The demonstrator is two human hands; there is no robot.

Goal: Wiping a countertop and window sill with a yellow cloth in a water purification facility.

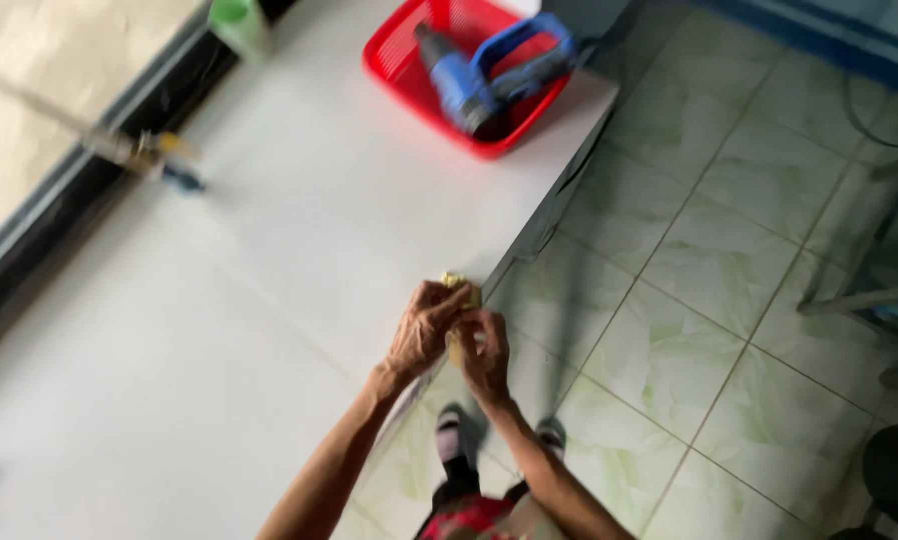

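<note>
Landmark: one white table (299, 250) is filling the left and middle of the view, and every place below is told from this table.
Hands: two bare hands are showing, and both are working right at the table's near edge, close to its corner.
Left hand: the left hand (424, 330) is curling over the table edge, and its fingers are pressing together around one small yellow thing (459, 285).
Right hand: the right hand (484, 350) is sitting just off the table edge, touching the left hand, and its fingers are bending in and pinching the same yellow thing from the other side.
Yellow thing: only one is showing, it is peeking out above the fingers at the table edge, and it is too small and blurry to tell what it is.
Basket: one red basket (394, 65) is sitting at the far corner of the table, well apart from the hands.
Tool: one blue tool (489, 75) with a handle is lying inside the basket.
Bottle: one green bottle (237, 22) is standing at the far side of the table, looking blurry.
Feet: two feet (451, 432) are standing on the tiled floor (729, 260) beside the table, under the hands.
</note>
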